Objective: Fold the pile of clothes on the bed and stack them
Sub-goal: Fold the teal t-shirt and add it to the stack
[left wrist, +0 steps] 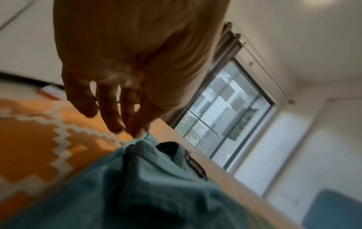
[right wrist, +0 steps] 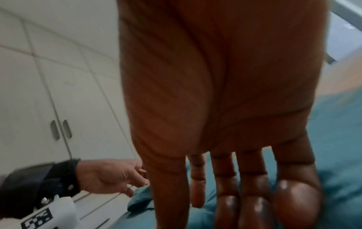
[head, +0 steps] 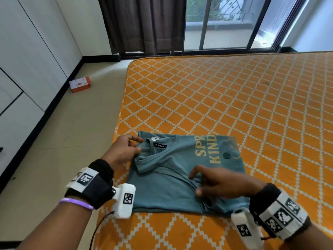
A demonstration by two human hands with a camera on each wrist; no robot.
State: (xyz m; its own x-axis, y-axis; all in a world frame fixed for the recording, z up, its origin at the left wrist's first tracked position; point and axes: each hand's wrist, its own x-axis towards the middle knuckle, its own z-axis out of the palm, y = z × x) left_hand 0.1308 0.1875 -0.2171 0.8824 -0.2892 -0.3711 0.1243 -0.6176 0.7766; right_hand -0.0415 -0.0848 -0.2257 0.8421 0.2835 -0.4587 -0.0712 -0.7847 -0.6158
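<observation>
Orange bed (head: 234, 98) held a half-folded tee (head: 173, 179) at 6 o'clock. Left hand (head: 124, 150) pinched its collar; right hand (head: 218, 183) lay spread, fingers relaxed, on the fold. Risk: collar tug w/o firm press could undo the fold.

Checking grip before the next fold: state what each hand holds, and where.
The left hand pinches the teal T-shirt at its collar edge. The right hand holds nothing, fingers straight over the shirt's middle.

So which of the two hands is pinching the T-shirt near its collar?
The left hand: its fingertips pinch the teal T-shirt beside the collar label. The right hand lies open on the folded middle.
</observation>
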